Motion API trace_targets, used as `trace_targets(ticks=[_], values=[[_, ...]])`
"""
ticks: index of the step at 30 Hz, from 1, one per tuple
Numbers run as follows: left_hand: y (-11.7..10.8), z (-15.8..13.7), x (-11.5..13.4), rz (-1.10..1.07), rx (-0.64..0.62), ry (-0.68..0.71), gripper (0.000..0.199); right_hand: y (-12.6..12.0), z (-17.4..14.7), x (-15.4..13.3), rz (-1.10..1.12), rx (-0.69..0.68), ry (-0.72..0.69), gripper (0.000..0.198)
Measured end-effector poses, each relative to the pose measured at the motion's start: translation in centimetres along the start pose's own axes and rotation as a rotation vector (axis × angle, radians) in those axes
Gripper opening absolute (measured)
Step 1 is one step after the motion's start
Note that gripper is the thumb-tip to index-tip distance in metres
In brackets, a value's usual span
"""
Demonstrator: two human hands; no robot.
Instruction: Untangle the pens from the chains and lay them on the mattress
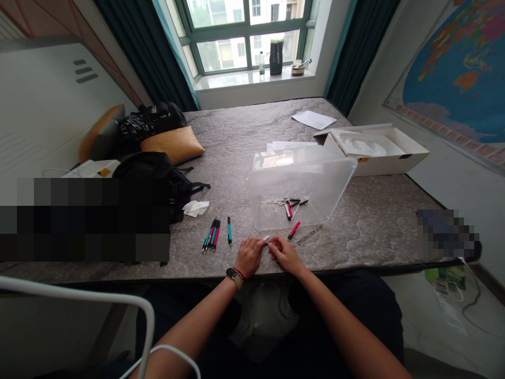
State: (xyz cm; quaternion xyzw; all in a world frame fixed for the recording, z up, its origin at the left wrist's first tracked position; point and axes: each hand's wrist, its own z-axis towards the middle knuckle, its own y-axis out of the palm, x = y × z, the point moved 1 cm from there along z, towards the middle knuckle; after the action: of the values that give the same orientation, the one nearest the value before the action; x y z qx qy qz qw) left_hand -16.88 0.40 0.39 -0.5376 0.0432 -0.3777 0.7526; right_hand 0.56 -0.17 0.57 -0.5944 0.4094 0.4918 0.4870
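My left hand (249,256), with a dark watch and a red band at the wrist, pinches a small pale pen part (266,238) at the mattress edge. Fingertips of my right hand (285,254) close on the same small part from the other side; most of it is hidden. Left of my hands lie several assembled pens (211,235) in teal and red, with one teal pen (229,230) set apart. A red and black pen barrel (294,230) rests just beyond my right hand. Loose pen parts (290,204) lie in the tipped clear plastic bin (303,163).
A crumpled tissue (196,208) and a black backpack (145,176) lie to the left, with an orange cushion (173,145) behind. An open white box (379,152) stands at the right, near paper sheets (313,119). A white tubular rail (98,296) crosses the lower left.
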Motion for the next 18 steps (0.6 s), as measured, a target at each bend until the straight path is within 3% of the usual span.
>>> trace_targets(ticks=[13, 18], values=[[-0.25, 0.05, 0.22, -0.005, -0.017, 0.016, 0.019, -0.01, -0.19, -0.44, -0.05, 0.02, 0.015, 0.043], [-0.22, 0.05, 0.21, -0.003, -0.024, 0.004, 0.019, -0.08, -0.25, -0.59, 0.014, 0.027, 0.003, 0.033]])
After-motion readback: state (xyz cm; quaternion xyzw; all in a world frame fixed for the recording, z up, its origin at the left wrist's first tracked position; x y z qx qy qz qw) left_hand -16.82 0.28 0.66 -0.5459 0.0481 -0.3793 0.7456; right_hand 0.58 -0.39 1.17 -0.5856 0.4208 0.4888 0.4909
